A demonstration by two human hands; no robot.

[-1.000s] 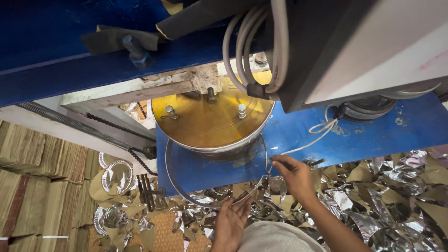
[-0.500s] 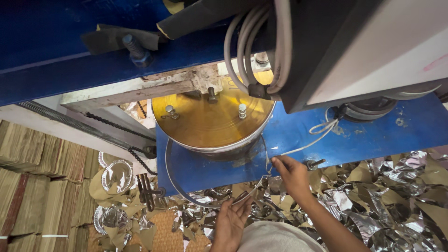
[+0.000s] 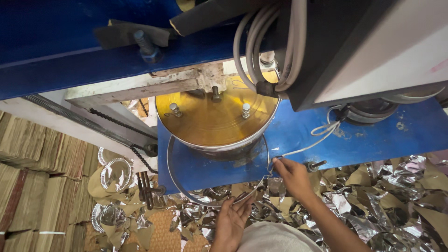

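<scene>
Beneath the blue press plate (image 3: 298,135), silver foil scraps (image 3: 373,205) across the floor

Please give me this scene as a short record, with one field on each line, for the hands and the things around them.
left hand: pinches a thin strip at the ring's lower edge
right hand: fingers at the ring's right side
metal ring: thin, circular, beneath the die
round die: brass-coloured, with bolts on top
press bed: blue
floor: silver foil scraps
formed plates: silver, at left
</scene>
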